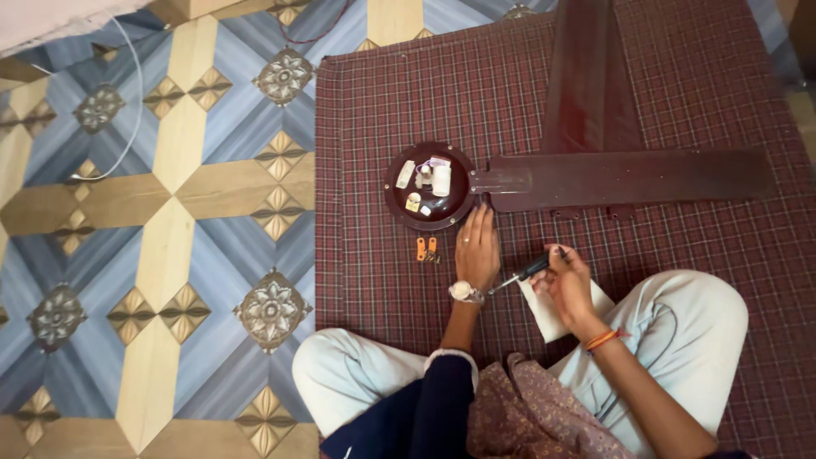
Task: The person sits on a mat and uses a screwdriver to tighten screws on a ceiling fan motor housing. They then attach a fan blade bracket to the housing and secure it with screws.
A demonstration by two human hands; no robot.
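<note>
Right hand [568,285] grip clamped on screwdriver [524,274] (tip toward the flat, empty left hand [478,248]).

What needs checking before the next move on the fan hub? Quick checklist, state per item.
1. Right hand grips screwdriver: ok.
2. Left hand rests by fan hub, steadying it: ok.
3. Screwdriver tip seated on a screw: not ok, it points at the left wrist, off the hub.
4. Hub open, white parts visible inside: ok.
5. Orange pieces lie loose on checked cloth, near the left hand: ok.
6. Screws left in hub: cannot tell.
</note>
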